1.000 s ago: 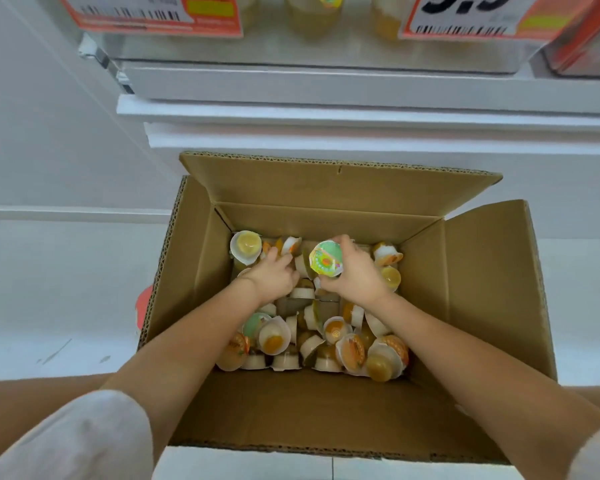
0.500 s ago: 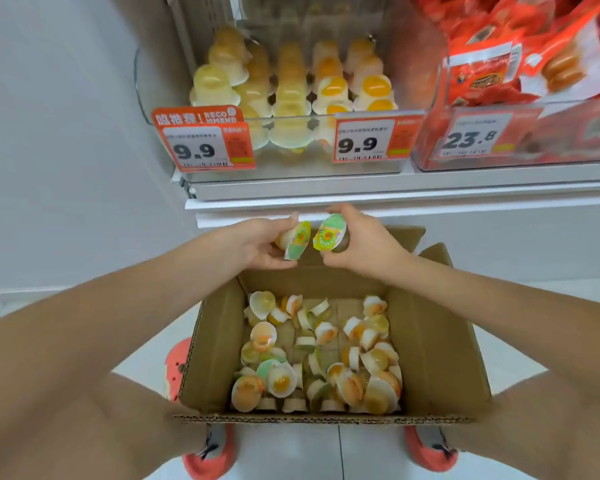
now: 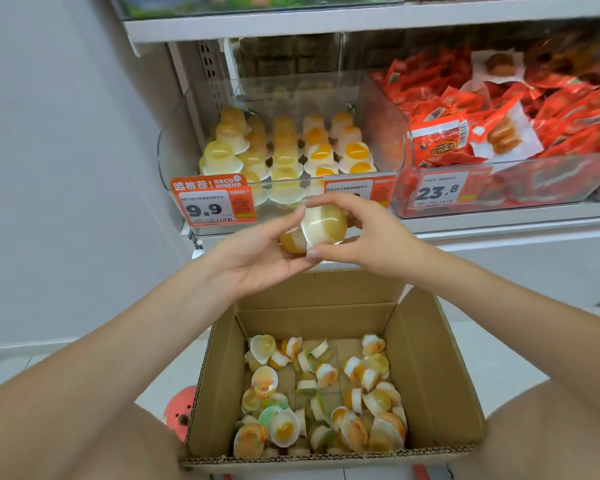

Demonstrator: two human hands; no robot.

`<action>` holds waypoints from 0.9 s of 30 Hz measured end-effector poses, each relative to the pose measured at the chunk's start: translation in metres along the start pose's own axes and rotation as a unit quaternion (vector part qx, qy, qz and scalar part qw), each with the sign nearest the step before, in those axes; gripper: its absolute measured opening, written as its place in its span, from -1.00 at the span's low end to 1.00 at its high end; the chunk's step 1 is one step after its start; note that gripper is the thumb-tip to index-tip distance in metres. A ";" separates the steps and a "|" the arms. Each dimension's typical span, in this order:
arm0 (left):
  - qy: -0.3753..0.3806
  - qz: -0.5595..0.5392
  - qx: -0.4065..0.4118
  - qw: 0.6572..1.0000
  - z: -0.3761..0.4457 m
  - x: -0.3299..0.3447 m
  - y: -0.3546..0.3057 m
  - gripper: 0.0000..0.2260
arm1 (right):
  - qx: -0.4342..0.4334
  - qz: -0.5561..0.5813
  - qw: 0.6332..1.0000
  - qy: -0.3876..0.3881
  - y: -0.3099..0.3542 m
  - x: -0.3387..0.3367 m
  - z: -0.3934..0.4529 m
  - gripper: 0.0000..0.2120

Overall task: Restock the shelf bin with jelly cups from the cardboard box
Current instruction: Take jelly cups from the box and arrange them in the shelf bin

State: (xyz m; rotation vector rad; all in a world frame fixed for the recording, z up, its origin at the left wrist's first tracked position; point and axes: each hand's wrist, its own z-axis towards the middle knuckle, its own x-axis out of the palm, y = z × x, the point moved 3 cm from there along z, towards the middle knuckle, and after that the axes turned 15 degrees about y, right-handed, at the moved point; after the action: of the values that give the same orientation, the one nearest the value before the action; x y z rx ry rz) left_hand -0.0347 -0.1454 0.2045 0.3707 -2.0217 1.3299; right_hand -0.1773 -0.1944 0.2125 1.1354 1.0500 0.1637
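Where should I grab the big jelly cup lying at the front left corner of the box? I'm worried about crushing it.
Take the jelly cup by its wide flat rim, coming straight down from above. It lies tilted against its neighbours and the cardboard box wall blocks the sides. Pinch rim edges, not the soft dome.

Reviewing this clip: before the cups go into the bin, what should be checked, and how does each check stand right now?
1. Right hand holds a jelly cup: ok.
2. Left hand holds a second cup: ok, though partly hidden.
3. Clear shelf bin has free room at its front: ok.
4. Cups in the bin stand in rows: ok.
5. Path over the bin's front wall is free: ok.
6. Cardboard box holds more cups: ok.
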 end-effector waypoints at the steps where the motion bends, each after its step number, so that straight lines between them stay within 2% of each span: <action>1: 0.018 0.005 0.000 1.000 0.000 0.000 -0.002 -0.67 | 0.000 0.016 1.000 0.001 -0.001 -0.001 -0.001 -0.47; 4: 0.037 -0.005 -0.014 0.999 0.000 0.003 -0.003 -0.63 | -0.004 0.052 0.999 0.000 -0.001 -0.002 -0.002 -0.42; 8: -0.009 -0.015 -0.013 1.000 0.004 0.003 -0.005 -0.54 | -0.008 0.048 0.999 0.006 0.005 -0.005 0.001 -0.29; 12: 0.009 -0.046 -0.020 0.999 0.002 0.006 -0.013 -0.45 | 0.006 0.018 1.000 -0.023 0.018 -0.015 0.007 -0.44; 14: -0.005 -0.002 -0.034 0.999 -0.001 0.001 -0.023 -0.48 | 0.008 0.001 0.999 -0.047 0.027 -0.025 0.018 -0.48; 16: -0.071 0.125 -0.045 0.989 -0.004 -0.011 -0.036 -0.55 | 0.021 -0.018 0.995 -0.096 0.031 -0.043 0.041 -0.48; 17: -0.122 0.206 -0.042 0.970 -0.006 -0.019 -0.043 -0.61 | 0.031 -0.031 0.992 -0.118 0.033 -0.053 0.057 -0.47; 20: -0.266 0.390 -0.018 0.881 -0.012 -0.047 -0.065 -0.76 | 0.064 -0.087 0.986 -0.129 0.027 -0.078 0.117 -0.37; 24: -0.293 0.586 -0.001 0.755 -0.013 -0.065 -0.078 -0.81 | 0.099 -0.149 0.980 -0.091 0.007 -0.091 0.197 -0.21; 27: -0.312 0.645 0.010 0.697 -0.011 -0.069 -0.075 -0.85 | 0.101 -0.208 0.973 -0.015 -0.003 -0.091 0.243 -0.23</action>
State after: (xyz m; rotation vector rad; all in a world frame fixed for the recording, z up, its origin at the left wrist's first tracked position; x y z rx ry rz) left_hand 0.0624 -0.1769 0.2125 -0.9704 -2.9866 2.1896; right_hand -0.0454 -0.4094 0.2706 1.0686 1.2757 -0.2987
